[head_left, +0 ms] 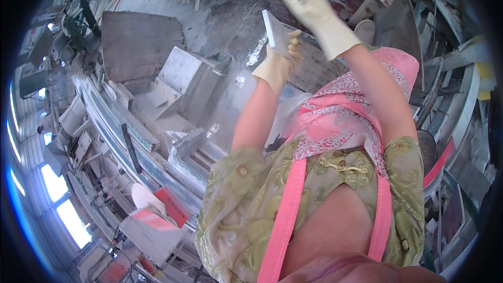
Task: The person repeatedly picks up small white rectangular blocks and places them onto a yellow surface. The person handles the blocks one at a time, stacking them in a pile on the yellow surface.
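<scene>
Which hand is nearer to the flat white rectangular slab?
Left: the left hand, cream-gloved, holds this slab; the right hand, also gloved, is apart, higher in the picture.

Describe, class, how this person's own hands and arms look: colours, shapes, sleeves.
The left hand and right hand wear plain cream gloves covering the wrists. Bare forearms lead to loose olive-green sleeves with a floral pattern, ending near the elbows.

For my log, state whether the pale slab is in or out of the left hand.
In: the left hand holds the slab, gloved fingers curled at its edge.
</scene>
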`<state>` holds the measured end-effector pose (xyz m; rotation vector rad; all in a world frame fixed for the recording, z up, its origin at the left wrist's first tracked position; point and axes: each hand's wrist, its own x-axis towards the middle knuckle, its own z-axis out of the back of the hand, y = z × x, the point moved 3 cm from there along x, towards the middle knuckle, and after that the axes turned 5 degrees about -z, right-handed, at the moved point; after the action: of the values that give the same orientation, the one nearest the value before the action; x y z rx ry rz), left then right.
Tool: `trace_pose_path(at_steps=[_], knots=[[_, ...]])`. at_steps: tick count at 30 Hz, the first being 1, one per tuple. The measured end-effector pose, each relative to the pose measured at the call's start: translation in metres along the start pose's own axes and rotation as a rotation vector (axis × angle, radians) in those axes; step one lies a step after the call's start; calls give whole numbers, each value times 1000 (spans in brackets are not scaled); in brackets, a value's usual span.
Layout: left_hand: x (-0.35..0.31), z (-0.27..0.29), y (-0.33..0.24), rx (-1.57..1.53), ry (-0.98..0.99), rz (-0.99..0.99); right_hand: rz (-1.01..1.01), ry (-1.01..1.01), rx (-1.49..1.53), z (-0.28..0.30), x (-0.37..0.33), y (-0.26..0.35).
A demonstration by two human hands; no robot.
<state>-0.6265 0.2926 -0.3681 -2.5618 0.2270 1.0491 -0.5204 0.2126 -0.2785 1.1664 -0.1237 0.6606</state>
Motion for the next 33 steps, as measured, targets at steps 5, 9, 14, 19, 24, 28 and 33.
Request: trace_pose_path(at_steps=[5, 9, 14, 19, 24, 28, 33], knots=[[-23, -42, 33, 11, -134, -155, 247, 118, -189, -41, -21, 39], [-28, -32, 43, 100, -76, -118, 331, 115, -363, -29, -19, 45], [-29, -19, 45, 26, 235, 220, 458, -162, -590, -12, 3, 48], [-39, 3, 39, 163, 228, -7, 185, -94, -747, 5, 21, 6], [-39, 42, -24, -341, 345, -132, 27, 65, -331, 11, -20, -39], [-86, 71, -91, -815, 426, -296, -299, 303, 107, 0, -37, -52], [-206, 108, -131, -881, 169, -742, -300, 569, 191, -12, -37, -46]])
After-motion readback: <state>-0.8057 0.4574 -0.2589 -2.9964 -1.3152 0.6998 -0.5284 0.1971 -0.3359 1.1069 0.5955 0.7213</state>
